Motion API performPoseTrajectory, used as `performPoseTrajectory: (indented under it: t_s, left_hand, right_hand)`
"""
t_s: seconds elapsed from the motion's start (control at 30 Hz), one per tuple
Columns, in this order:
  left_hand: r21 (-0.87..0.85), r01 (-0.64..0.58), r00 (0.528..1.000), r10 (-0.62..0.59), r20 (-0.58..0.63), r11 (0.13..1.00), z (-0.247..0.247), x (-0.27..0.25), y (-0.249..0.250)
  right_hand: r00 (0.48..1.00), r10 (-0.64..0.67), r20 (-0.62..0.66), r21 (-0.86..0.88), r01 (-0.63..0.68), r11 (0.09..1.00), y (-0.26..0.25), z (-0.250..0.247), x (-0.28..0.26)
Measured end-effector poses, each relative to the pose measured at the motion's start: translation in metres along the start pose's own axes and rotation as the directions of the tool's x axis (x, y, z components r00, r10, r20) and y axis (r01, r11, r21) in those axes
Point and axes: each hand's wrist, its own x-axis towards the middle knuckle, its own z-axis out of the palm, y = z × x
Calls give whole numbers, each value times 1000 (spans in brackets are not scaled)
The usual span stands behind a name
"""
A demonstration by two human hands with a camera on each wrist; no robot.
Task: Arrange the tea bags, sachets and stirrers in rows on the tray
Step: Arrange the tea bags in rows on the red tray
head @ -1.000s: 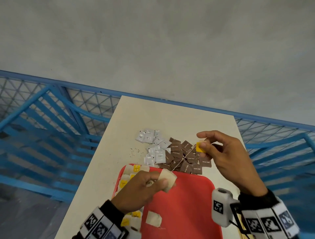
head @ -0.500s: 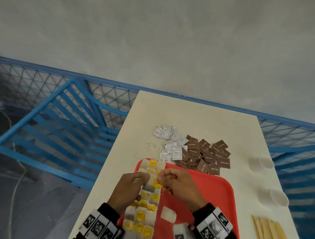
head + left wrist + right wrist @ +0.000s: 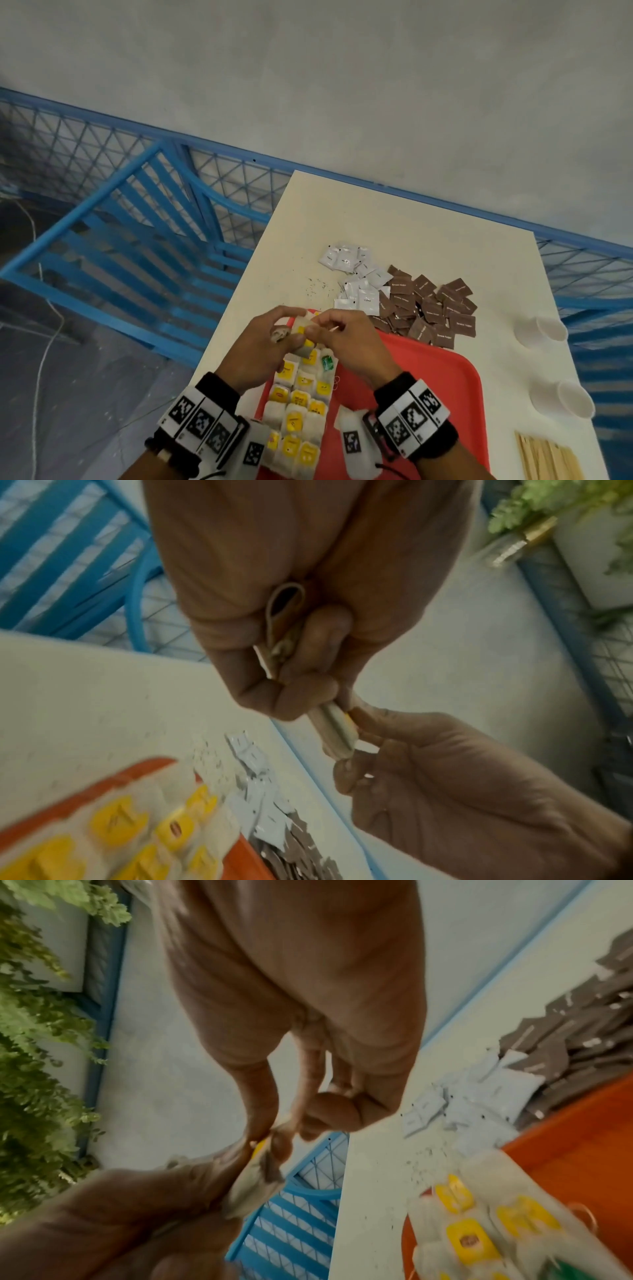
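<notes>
Nearest, at the bottom right table edge: bundle of wooden stirrers, lying flat, off the tray.

Red tray on the cream table, near edge cut off by the frame. Along its left side: tea bags laid flat in three close rows, yellow tags up, one green tag among them. One loose tea bag apart from the rows, partly hidden behind the right wrist.

Above the far left corner of the tray: both hands raised together on one held tea bag. Left hand fingers curled round the bag, thumb pressing it. Right hand fingertips pinching the yellow tag end of the same bag. Bag clear of the tray surface.

Right of the tray: two white paper cups, lying on their sides, one beyond the other.

Beyond the tray's far edge: heap of brown sachets, unsorted and overlapping, some touching the tray rim. Just left of it and touching: smaller heap of white sachets. Dark specks scattered on the table beside the white heap.

Farthest: blue railing past the table edge.
</notes>
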Motion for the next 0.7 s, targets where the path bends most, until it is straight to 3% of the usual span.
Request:
performPoseTrajectory:
  t_s: [0.13, 0.27, 0.37, 0.47, 0.7]
  left_hand:
    - [62, 41, 999, -39, -33, 997, -2, 3, -9]
    - [59, 85, 996, -85, -13, 995, 3, -4, -34]
    - [268, 95, 995, -91, -27, 959, -1, -11, -63]
    - [436, 92, 991, -126, 50, 895, -2, -21, -97]
    - [565, 145, 963, -247, 109, 812, 14, -27, -124]
  right_hand:
    - [995, -83, 53, -123, 89, 988, 3, 2, 6]
    - [994, -44, 100, -192, 62, 979, 28, 8, 7]
    - [997, -20, 78, -281, 41, 959, 62, 15, 5]
    - [996, 35, 77, -363, -5, 932, 88, 26, 3]
    - [999, 35, 25, -412, -21, 911, 114, 39, 2]
